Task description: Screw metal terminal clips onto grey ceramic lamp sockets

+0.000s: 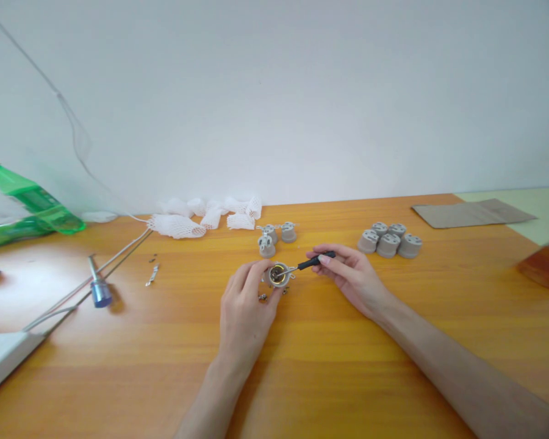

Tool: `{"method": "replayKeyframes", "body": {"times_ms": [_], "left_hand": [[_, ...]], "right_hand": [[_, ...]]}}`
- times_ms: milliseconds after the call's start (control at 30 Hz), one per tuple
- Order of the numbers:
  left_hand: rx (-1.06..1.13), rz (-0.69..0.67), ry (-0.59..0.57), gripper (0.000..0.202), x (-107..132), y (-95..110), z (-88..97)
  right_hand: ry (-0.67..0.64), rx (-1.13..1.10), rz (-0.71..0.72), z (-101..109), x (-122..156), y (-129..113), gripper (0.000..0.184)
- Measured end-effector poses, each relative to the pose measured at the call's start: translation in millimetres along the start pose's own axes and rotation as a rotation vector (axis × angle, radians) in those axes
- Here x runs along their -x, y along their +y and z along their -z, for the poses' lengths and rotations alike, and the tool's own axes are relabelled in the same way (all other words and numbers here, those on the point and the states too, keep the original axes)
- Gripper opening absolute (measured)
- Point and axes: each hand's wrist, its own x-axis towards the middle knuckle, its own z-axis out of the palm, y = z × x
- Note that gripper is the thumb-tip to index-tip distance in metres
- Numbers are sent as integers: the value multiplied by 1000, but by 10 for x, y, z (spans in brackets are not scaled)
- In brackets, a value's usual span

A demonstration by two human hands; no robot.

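Observation:
My left hand point(249, 299) grips a grey lamp socket point(279, 283) between thumb and fingers, its open mouth with a brass-coloured ring turned up toward me. In my right hand point(348, 274) is a black-handled screwdriver point(316, 260), held by the fingertips. Its metal shaft slants left into the socket's mouth; the exact tip is hard to make out inside. A small metal tab sticks out at the socket's right side. Small metal parts point(262, 297) lie on the table just below the socket. Behind it stand a few similar sockets point(266, 246) with metal tabs on top.
Several grey sockets point(388, 245) stand grouped at the right. White foam netting point(178, 225) lies along the wall beside cables. To the left are a blue-handled screwdriver point(100, 292), metal strips point(153, 274), a power strip point(9, 356) and a green bottle point(41, 207). Cardboard point(473, 213) lies far right.

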Motion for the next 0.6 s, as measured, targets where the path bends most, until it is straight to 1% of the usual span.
{"method": "replayKeyframes", "body": {"times_ms": [133,333,467,533,600], "left_hand": [[-9,2,0,37,7,-33,-2],[26,1,13,39,-15,-16,1],[82,54,20,44,-46,27,27],[85,42,3,37,-40,54,38],[74,5,-58,31,-16,87,35]], "right_hand": [[12,24,-4,-12,-3,17,24],[21,-78,-6,17,-1,6,21],[124,-213,-15,102,-44,-11,21],[181,-258,-10,144,-70,-23,22],[216,-281,-5,173,-89,-34,21]]}}
